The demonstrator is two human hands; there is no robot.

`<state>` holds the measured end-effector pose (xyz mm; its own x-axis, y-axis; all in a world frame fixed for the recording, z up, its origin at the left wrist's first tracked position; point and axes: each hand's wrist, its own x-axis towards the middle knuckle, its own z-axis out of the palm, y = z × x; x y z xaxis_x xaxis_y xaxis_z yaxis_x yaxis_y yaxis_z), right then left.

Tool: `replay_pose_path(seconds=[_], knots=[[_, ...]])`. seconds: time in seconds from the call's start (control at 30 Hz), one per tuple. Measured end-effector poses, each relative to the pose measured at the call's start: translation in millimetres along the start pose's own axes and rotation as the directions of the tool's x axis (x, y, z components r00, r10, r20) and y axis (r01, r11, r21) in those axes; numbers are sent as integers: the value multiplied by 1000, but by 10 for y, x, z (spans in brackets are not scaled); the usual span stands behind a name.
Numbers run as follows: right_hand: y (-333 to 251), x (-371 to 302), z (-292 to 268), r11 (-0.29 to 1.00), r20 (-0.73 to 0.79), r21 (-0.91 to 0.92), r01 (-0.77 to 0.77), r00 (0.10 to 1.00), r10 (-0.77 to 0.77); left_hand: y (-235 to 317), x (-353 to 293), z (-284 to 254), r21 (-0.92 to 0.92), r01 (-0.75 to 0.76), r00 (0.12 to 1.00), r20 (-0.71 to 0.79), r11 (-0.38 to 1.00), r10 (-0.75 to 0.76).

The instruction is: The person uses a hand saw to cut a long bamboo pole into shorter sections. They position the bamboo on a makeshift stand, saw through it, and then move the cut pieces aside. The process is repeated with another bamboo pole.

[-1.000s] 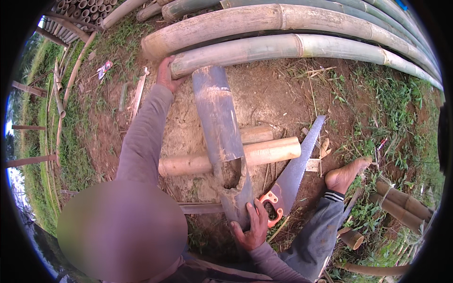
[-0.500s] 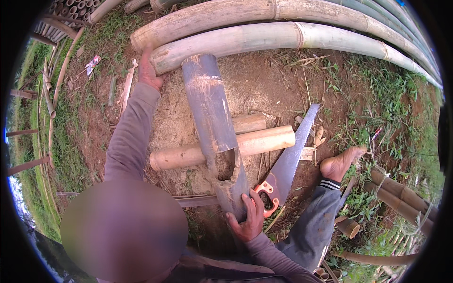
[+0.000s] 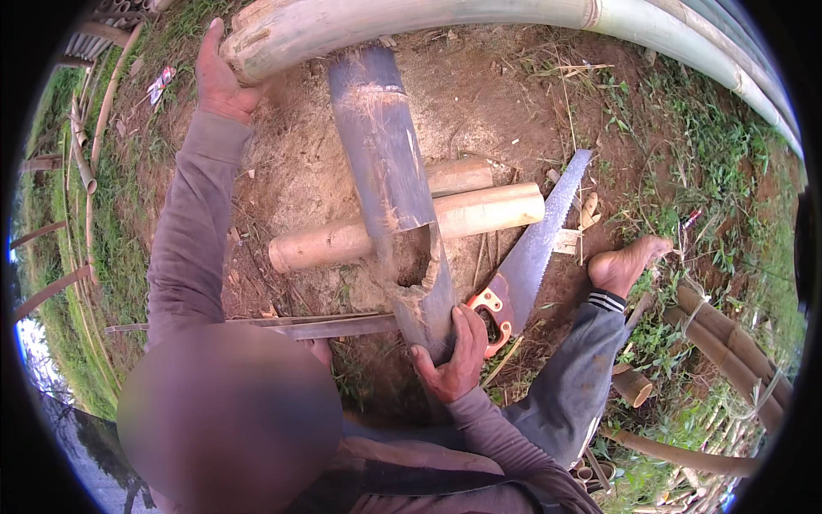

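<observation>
At the upper left, my left hand (image 3: 224,79) is closed on the end of a thick pale bamboo pole (image 3: 445,19); some of its fingers are hidden behind the pole. My right hand (image 3: 458,355) grips the near end of a dark grey bamboo tube (image 3: 385,163), thumb on one side and fingers on the other. This tube lies lengthwise in front of me, across two short pale bamboo pieces (image 3: 321,246). Near my right hand, its wall has a wide, rough-edged opening (image 3: 411,257). A handsaw (image 3: 535,244) with an orange-edged handle lies just right of the tube.
A long flat grey strip or blade (image 3: 334,327) lies left of the tube's near end. My bare foot (image 3: 625,264) rests at the right. Tied bamboo lengths (image 3: 728,343) lie beyond it. Sawdust covers the soil (image 3: 300,163), with grass around. A blurred disc hides the lower left.
My left hand and the pale pole's end have shifted left and away from me. The whole view has moved slightly. My right hand stays on the dark tube.
</observation>
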<state>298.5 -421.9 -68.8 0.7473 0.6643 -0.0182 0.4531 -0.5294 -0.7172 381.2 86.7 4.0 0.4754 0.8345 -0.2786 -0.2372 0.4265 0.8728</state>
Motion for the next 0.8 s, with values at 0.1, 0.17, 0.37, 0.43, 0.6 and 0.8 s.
replay_pose_path(seconds=[0.1, 0.17, 0.37, 0.43, 0.6, 0.8], knots=[[6, -32, 73, 998, -19, -61, 16, 1000, -17, 149, -394, 6, 73, -22, 1000, 13, 997, 21], [19, -53, 92, 995, -48, -89, 33, 998, -38, 128, -703, -43, 101, -17, 999, 42, 995, 13], [178, -177, 164, 993, -152, -10, 118, 981, -118, -513, -1471, -569, -6, 95, 995, 22, 995, -94], [152, -229, 128, 991, -166, -54, 119, 978, -127, -368, -1526, -679, -87, 265, 964, 26, 960, -264], [195, -342, 123, 969, -122, -196, 148, 977, -173, -500, -1788, -1068, 117, 248, 955, 136, 962, -263], [242, -733, -17, 958, -49, -239, 160, 983, -176, -710, -2284, -1191, 112, 301, 942, 118, 947, -313]])
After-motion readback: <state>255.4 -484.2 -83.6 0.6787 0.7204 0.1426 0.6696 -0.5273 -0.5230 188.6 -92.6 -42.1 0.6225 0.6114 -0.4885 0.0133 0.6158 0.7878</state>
